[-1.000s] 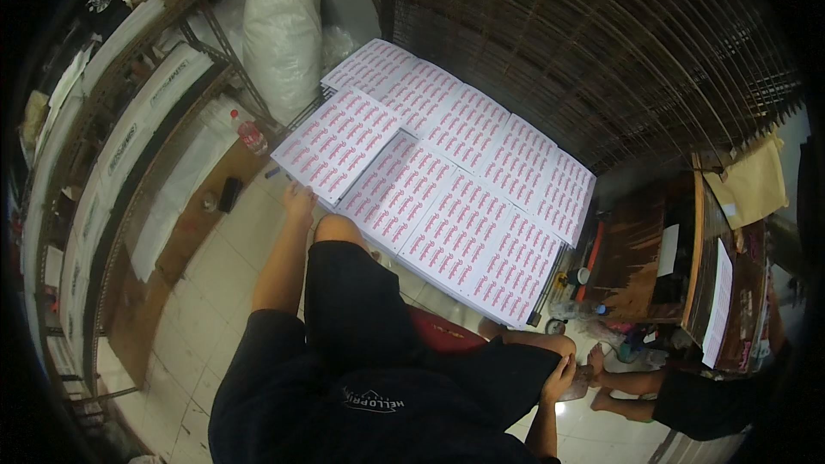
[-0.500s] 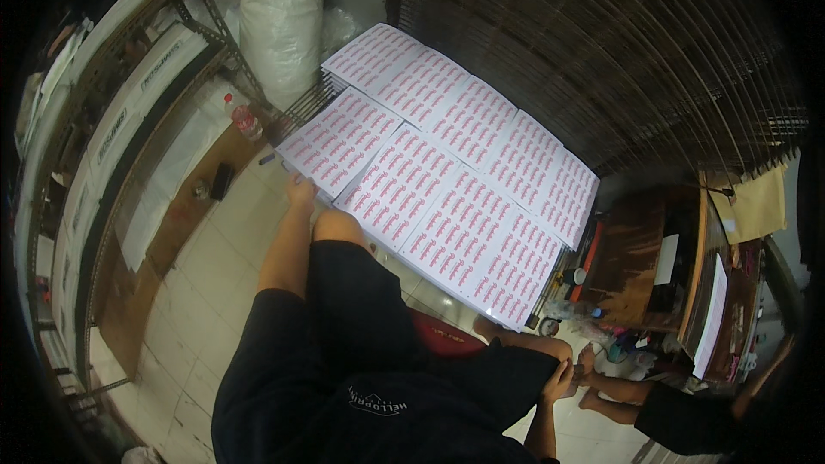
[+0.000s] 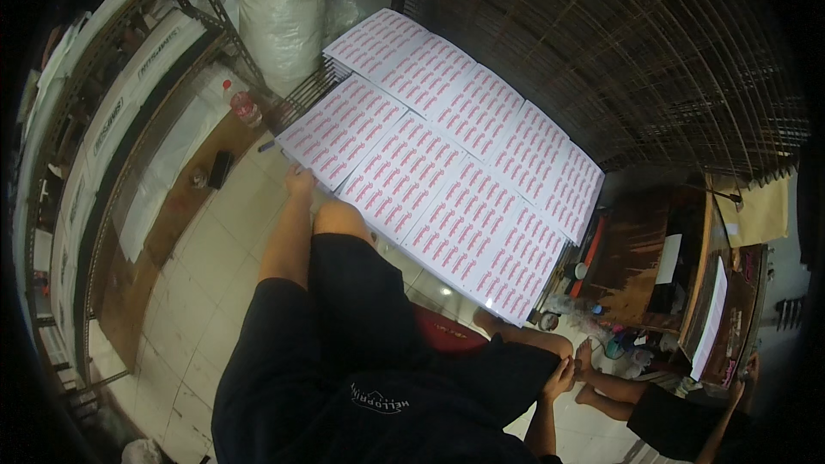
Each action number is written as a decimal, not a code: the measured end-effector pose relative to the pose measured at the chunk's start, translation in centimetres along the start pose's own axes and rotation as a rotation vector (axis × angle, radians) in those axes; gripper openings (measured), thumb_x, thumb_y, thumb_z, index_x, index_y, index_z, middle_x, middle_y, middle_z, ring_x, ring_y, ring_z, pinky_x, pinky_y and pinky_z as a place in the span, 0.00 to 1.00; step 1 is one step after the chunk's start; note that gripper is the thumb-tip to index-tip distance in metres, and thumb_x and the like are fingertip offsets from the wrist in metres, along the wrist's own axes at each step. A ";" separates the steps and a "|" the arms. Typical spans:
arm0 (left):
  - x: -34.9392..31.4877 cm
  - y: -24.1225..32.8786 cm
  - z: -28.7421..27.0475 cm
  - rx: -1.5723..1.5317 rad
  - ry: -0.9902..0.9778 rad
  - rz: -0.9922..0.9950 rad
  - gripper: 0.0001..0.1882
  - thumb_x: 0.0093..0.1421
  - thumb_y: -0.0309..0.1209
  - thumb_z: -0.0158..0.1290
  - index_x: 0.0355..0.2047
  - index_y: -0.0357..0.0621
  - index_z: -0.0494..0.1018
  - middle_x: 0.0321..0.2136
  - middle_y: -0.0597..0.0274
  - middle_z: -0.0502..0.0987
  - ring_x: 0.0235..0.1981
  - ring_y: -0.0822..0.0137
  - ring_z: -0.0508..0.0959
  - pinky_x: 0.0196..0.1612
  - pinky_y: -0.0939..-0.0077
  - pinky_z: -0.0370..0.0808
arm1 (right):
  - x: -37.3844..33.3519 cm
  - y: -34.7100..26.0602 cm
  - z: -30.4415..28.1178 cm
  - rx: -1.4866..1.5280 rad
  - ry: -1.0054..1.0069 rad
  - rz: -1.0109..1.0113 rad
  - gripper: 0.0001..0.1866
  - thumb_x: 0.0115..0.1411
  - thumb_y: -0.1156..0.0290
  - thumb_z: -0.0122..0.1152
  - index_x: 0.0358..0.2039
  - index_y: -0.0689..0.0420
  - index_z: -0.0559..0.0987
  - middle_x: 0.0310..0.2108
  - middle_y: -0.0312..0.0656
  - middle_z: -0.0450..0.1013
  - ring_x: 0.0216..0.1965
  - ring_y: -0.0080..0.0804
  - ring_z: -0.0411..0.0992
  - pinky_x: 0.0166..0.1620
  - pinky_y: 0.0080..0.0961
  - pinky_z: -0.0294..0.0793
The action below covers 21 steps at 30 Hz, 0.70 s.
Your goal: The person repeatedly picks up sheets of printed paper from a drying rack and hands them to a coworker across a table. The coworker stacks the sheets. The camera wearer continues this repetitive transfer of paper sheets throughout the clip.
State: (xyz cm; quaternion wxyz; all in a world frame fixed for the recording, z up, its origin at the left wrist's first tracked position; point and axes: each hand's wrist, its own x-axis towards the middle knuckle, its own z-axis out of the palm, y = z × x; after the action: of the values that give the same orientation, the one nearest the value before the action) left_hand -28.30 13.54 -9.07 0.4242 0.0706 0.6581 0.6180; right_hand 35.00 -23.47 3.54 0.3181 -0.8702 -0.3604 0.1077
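White sheets (image 3: 397, 179) printed with rows of small red lettering lie side by side in two rows on a wire drying rack (image 3: 311, 93). At the rack's near left edge, my left hand (image 3: 299, 180) has its fingers curled at the rim, just below a sheet's corner. Its fingertips are partly hidden, and it seems to grip the rack's edge. My right hand (image 3: 560, 375) is down at my right knee, with its fingers closed around the hem of my black shorts (image 3: 524, 369). No sheet is in my right hand.
Raised wire racks (image 3: 619, 51) stand behind the sheets. Shelving with a bottle (image 3: 244, 108) and a dark phone-like object (image 3: 221, 169) runs along the left. A white sack (image 3: 282, 21) stands at the back. On the right are a wooden bench (image 3: 632, 279) and a co-worker's legs (image 3: 614, 387).
The view has shifted slightly, and the sheets and rack appear a little higher. My hands keep almost the same places. At the right, the co-worker's forearm and hand have moved.
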 end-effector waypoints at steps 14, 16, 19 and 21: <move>1.5 -1.6 -0.3 0.049 0.041 0.078 0.24 0.51 0.19 0.48 0.52 0.35 0.62 0.37 0.51 0.72 0.29 0.68 0.75 0.27 0.76 0.74 | 0.4 0.7 0.0 -0.019 0.001 -0.013 0.29 0.65 0.53 0.42 0.52 0.68 0.67 0.51 0.57 0.65 0.54 0.48 0.62 0.57 0.37 0.58; 1.5 -1.8 -0.4 0.063 0.042 0.072 0.24 0.51 0.19 0.48 0.51 0.35 0.63 0.36 0.52 0.72 0.28 0.68 0.74 0.28 0.76 0.74 | 0.4 0.7 0.0 -0.016 -0.001 -0.010 0.29 0.65 0.53 0.41 0.52 0.69 0.67 0.51 0.57 0.65 0.54 0.48 0.62 0.57 0.36 0.58; 1.3 -2.0 -0.5 0.017 0.036 0.072 0.23 0.51 0.19 0.48 0.50 0.35 0.63 0.35 0.52 0.72 0.28 0.68 0.74 0.29 0.77 0.74 | 0.3 0.4 0.0 -0.019 -0.004 -0.007 0.29 0.65 0.53 0.41 0.52 0.69 0.67 0.52 0.58 0.65 0.55 0.47 0.62 0.57 0.36 0.58; 1.1 -2.0 -0.4 -0.002 0.034 0.066 0.22 0.51 0.19 0.48 0.49 0.35 0.64 0.34 0.53 0.72 0.28 0.68 0.74 0.29 0.76 0.75 | 0.4 0.5 -0.1 -0.049 -0.009 -0.013 0.29 0.65 0.52 0.40 0.52 0.69 0.67 0.52 0.58 0.64 0.55 0.47 0.62 0.57 0.36 0.58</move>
State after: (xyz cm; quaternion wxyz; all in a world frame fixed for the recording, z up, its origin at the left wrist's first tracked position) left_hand -28.39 13.41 -11.36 0.3925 0.0816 0.6619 0.6334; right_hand 35.59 -23.53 3.30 0.2959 -0.8748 -0.3701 0.1005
